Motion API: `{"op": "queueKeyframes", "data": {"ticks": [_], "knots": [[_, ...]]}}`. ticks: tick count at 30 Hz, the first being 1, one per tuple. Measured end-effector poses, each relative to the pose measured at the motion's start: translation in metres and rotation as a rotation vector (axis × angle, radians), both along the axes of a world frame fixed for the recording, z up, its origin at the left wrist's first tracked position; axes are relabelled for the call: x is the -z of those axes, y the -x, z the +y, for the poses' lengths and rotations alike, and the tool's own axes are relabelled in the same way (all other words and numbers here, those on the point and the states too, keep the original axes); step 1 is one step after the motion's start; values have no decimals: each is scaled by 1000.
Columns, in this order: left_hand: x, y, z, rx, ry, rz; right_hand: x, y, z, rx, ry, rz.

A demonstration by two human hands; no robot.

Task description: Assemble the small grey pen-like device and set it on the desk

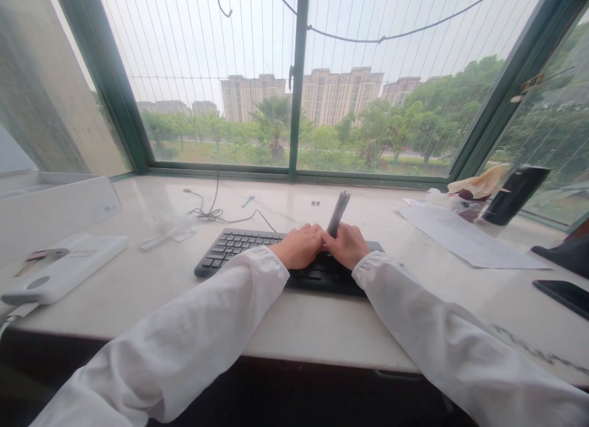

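Note:
A black keyboard (239,246) lies on the white counter in front of me, its middle and right part covered by my hands. My right hand (347,246) is closed round a dark grey stick-shaped tool (339,212), which points up and leans slightly right. The tool's lower end is hidden behind the fingers, so its kind is unclear. Over the keys, my left hand (301,246) has its fingers curled together and meets the right hand's fingertips. Whatever those left fingers pinch is hidden. Behind the keyboard sit small dark pieces (315,203) and a small blue tool (248,201).
A thin black cable (209,215) coils behind the keyboard. To the left are clear plastic packaging (170,230), a white power bank (78,267), keys (43,255) and a white box (59,200). Paper (464,237), a black cylinder (515,194) and a phone (564,295) lie right.

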State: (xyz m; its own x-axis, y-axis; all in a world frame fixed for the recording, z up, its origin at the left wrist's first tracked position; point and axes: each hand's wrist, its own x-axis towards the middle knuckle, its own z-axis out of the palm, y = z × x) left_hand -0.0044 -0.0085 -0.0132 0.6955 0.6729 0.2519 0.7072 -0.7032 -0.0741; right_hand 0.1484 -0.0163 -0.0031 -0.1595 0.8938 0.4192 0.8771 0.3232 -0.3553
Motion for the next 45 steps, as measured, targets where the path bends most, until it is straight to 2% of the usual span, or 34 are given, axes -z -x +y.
{"op": "queueKeyframes", "data": {"ticks": [2, 6, 12, 20, 23, 26, 30, 36, 39, 43, 45], "knots": [[0, -1, -1, -13, -16, 15, -7, 1, 0, 26, -5, 45], [1, -3, -3, -29, -69, 58, -21, 1, 2, 126, -109, 155], [-4, -3, -3, -11, -72, 53, -19, -8, 9, 163, -148, 128], [-14, -3, -4, -51, 85, -176, -15, -16, 10, 173, -103, 161], [-14, -1, -1, -102, 82, -293, -16, -16, 10, 179, -120, 185], [-13, 2, 3, -105, 16, -342, -18, -18, 11, 192, -107, 218], [-12, 6, 7, -55, -66, -330, -17, -23, 15, 143, -53, 333], [-12, 9, 8, -32, -75, -429, -14, -29, 21, -8, 86, 530], [-15, 10, 6, -29, -83, -446, -14, -31, 22, -18, 106, 484], [-18, 11, 3, -6, -120, -435, -10, -36, 24, 12, -66, 268], [-18, 11, 2, 5, -119, -432, -7, -38, 25, 32, -108, 187]]}}
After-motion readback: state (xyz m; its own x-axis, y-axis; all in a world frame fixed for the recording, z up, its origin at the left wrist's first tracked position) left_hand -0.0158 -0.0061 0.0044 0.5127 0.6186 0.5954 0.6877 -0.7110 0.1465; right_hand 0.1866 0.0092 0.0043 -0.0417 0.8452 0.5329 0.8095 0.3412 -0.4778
